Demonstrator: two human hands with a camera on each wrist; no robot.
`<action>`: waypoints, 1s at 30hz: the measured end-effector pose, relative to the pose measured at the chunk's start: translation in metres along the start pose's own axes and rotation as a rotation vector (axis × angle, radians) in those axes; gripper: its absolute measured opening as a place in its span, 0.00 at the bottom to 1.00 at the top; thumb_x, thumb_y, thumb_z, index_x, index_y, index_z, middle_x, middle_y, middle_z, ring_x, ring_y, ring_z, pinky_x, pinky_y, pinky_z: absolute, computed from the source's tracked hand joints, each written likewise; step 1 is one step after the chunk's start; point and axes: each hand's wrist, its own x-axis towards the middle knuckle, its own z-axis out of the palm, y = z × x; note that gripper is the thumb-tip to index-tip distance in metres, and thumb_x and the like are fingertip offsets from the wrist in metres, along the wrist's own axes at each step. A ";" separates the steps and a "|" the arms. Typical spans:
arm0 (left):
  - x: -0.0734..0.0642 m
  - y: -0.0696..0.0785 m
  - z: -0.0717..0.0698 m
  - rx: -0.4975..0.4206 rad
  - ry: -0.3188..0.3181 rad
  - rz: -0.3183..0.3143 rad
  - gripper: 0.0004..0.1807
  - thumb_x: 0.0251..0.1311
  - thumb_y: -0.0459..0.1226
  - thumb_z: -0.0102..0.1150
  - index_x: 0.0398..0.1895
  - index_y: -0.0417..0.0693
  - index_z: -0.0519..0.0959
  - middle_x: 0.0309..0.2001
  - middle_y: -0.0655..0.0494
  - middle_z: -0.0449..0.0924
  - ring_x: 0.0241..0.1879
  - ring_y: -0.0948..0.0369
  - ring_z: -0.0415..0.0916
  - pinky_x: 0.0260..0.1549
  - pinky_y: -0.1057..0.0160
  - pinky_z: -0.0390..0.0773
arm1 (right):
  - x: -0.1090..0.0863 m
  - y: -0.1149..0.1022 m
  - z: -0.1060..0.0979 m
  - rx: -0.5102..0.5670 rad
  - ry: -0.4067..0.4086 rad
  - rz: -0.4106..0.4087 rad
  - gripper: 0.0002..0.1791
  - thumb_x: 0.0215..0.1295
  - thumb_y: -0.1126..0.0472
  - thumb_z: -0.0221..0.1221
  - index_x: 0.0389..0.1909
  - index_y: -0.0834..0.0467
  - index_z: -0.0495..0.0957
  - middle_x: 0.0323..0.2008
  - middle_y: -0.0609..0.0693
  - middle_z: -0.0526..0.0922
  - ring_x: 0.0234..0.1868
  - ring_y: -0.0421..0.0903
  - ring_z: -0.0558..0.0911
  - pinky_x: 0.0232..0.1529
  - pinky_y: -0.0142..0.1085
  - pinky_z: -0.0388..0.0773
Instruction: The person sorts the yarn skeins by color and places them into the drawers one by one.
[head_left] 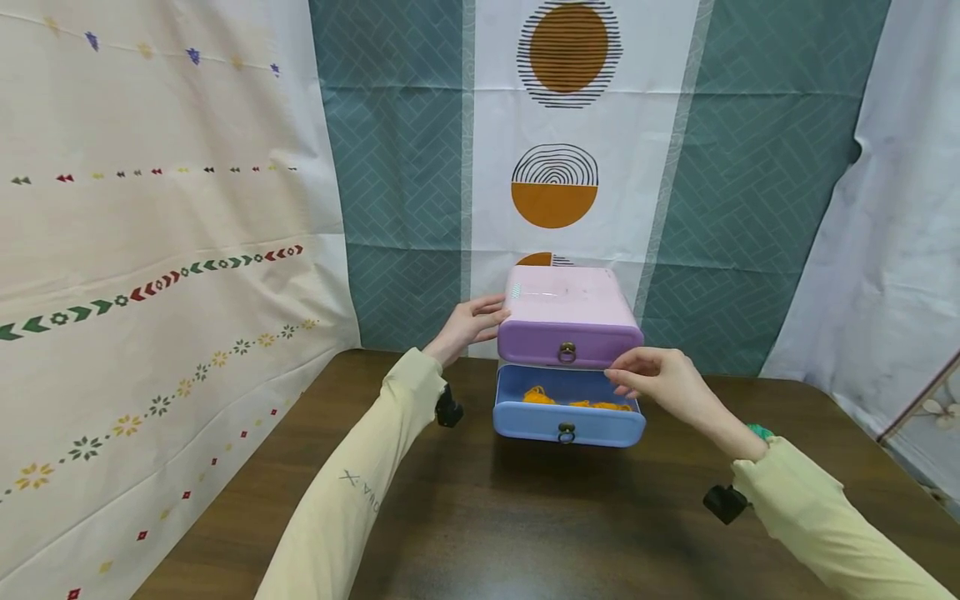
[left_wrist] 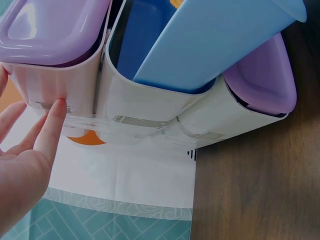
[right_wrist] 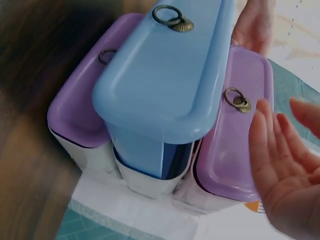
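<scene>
A small three-tier drawer cabinet (head_left: 577,293) with a pale pink top stands toward the back of the table. Its purple top drawer (head_left: 528,343) is closed, while the blue middle drawer (head_left: 525,421) is pulled out. Orange, yarn-like bundles (head_left: 537,396) lie inside the blue drawer. The bottom purple drawer (right_wrist: 80,107) is closed and shows in both wrist views. My left hand (head_left: 468,327) touches the cabinet's upper left side with extended fingertips. Over the blue drawer's right edge, my right hand (head_left: 666,385) hovers with loosely bent fingers, holding nothing.
The cabinet rests on a dark brown wooden table (head_left: 450,517). A green and white patterned cloth (head_left: 397,167) hangs right behind it. Another printed white cloth (head_left: 187,208) borders the table's left side. Brass ring pulls (head_left: 567,352) stick out from the drawer fronts.
</scene>
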 end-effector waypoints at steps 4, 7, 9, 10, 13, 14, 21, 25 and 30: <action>0.006 -0.010 -0.001 0.001 0.023 0.011 0.27 0.58 0.37 0.59 0.62 0.43 0.67 0.55 0.45 0.68 0.49 0.56 0.72 0.42 0.62 0.75 | -0.004 0.001 0.005 0.115 -0.058 -0.006 0.14 0.58 0.58 0.61 0.37 0.66 0.78 0.30 0.56 0.82 0.32 0.56 0.81 0.32 0.45 0.79; 0.005 -0.009 -0.001 0.002 0.020 0.016 0.27 0.58 0.37 0.59 0.62 0.43 0.66 0.55 0.45 0.68 0.49 0.55 0.72 0.43 0.61 0.75 | -0.008 -0.004 0.008 0.179 -0.106 -0.023 0.13 0.59 0.62 0.60 0.39 0.70 0.77 0.32 0.59 0.82 0.34 0.58 0.81 0.35 0.46 0.78; 0.000 -0.003 0.000 0.009 0.006 0.009 0.27 0.59 0.37 0.57 0.62 0.41 0.65 0.56 0.44 0.67 0.50 0.54 0.71 0.44 0.60 0.74 | -0.010 -0.005 0.011 0.203 -0.128 -0.028 0.13 0.59 0.63 0.60 0.39 0.70 0.77 0.33 0.60 0.82 0.35 0.58 0.81 0.36 0.46 0.78; -0.002 0.000 0.001 0.008 -0.001 0.005 0.28 0.60 0.36 0.57 0.63 0.40 0.64 0.57 0.43 0.66 0.51 0.54 0.71 0.44 0.60 0.74 | -0.010 -0.004 0.012 0.212 -0.138 -0.033 0.13 0.59 0.63 0.60 0.39 0.70 0.77 0.33 0.60 0.81 0.35 0.58 0.81 0.36 0.45 0.78; -0.004 0.004 0.001 -0.005 -0.018 -0.009 0.28 0.60 0.35 0.56 0.63 0.40 0.63 0.58 0.41 0.64 0.52 0.52 0.69 0.47 0.58 0.73 | -0.012 -0.002 0.015 0.206 -0.157 -0.046 0.12 0.59 0.63 0.60 0.38 0.69 0.78 0.32 0.59 0.82 0.36 0.59 0.80 0.36 0.43 0.79; -0.001 0.002 0.000 -0.005 -0.015 -0.004 0.28 0.60 0.36 0.56 0.63 0.40 0.63 0.58 0.42 0.64 0.52 0.53 0.69 0.46 0.58 0.73 | -0.012 0.003 0.017 0.207 -0.158 -0.043 0.12 0.59 0.62 0.60 0.38 0.68 0.78 0.32 0.57 0.82 0.36 0.58 0.80 0.36 0.42 0.79; 0.007 -0.010 -0.001 0.011 0.010 0.020 0.28 0.58 0.39 0.58 0.62 0.44 0.66 0.56 0.45 0.67 0.50 0.55 0.71 0.44 0.61 0.74 | -0.015 0.011 0.024 0.241 -0.182 -0.011 0.13 0.58 0.63 0.61 0.39 0.69 0.78 0.32 0.59 0.82 0.36 0.59 0.80 0.36 0.42 0.79; 0.007 -0.011 -0.001 0.018 0.018 0.023 0.28 0.58 0.39 0.59 0.62 0.44 0.67 0.55 0.46 0.68 0.49 0.56 0.72 0.43 0.62 0.75 | -0.018 0.016 0.030 0.255 -0.208 -0.007 0.14 0.58 0.64 0.61 0.40 0.71 0.77 0.33 0.60 0.82 0.36 0.58 0.80 0.36 0.41 0.79; 0.007 -0.010 -0.001 0.019 0.018 0.022 0.27 0.58 0.39 0.59 0.61 0.44 0.67 0.55 0.45 0.68 0.49 0.56 0.72 0.43 0.61 0.75 | -0.020 0.018 0.036 0.221 -0.199 -0.001 0.14 0.57 0.64 0.62 0.40 0.70 0.78 0.33 0.57 0.82 0.34 0.55 0.81 0.35 0.39 0.79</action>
